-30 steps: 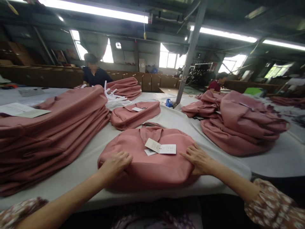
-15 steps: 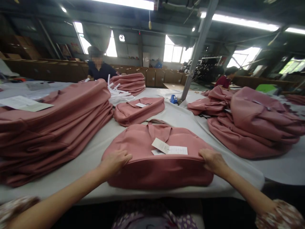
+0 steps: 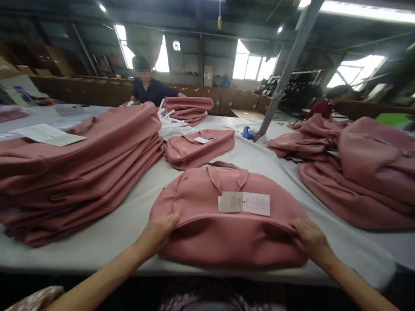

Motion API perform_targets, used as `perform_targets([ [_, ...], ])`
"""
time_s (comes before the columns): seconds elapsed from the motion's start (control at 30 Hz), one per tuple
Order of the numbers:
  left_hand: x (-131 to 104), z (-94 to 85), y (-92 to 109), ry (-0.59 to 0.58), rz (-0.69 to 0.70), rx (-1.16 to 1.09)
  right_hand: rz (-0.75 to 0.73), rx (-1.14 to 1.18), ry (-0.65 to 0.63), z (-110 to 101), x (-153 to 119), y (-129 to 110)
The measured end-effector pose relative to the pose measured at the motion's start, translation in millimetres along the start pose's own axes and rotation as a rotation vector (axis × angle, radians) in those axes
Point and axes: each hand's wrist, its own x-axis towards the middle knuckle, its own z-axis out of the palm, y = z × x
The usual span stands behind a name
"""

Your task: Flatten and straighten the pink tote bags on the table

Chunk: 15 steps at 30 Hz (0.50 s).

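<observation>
A pink fabric bag (image 3: 207, 203) lies flat on the white table (image 3: 106, 233) right in front of me, handles pointing away. Paper hang tags (image 3: 244, 203) rest on its top face. My left hand (image 3: 158, 231) grips the bag's near left edge, fingers curled over the fold. At the near right corner my right hand (image 3: 308, 237) pinches the same edge.
A tall stack of flat pink bags (image 3: 74, 168) fills the left side, papers (image 3: 48, 134) on top. Another pink bag (image 3: 199, 147) lies beyond mine. A loose heap of pink bags (image 3: 356, 172) sits right. A person (image 3: 149, 86) works across the table beside white straps (image 3: 171, 123); a metal pole (image 3: 285, 73) rises behind.
Both hands slid from the bag's top face out and down to its near edge and took hold of it. My view shifted closer and slightly left.
</observation>
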Motion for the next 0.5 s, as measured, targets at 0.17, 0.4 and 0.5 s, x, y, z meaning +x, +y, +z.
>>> perform_targets([
  [0.17, 41.7, -48.9, 37.4, -0.068, 0.161, -0.165, 0.036, 0.055, -0.226, -26.0, 40.2, 2.3],
  [0.4, 84.7, -49.6, 137.6, -0.074, 0.242, -0.093, 0.035, 0.092, -0.494, -59.6, 83.2, -25.9],
  [0.5, 101.7, -31.1, 139.4, -0.068, 0.218, -0.058, 0.149, 0.052, -0.460, -35.3, 88.7, -43.4],
])
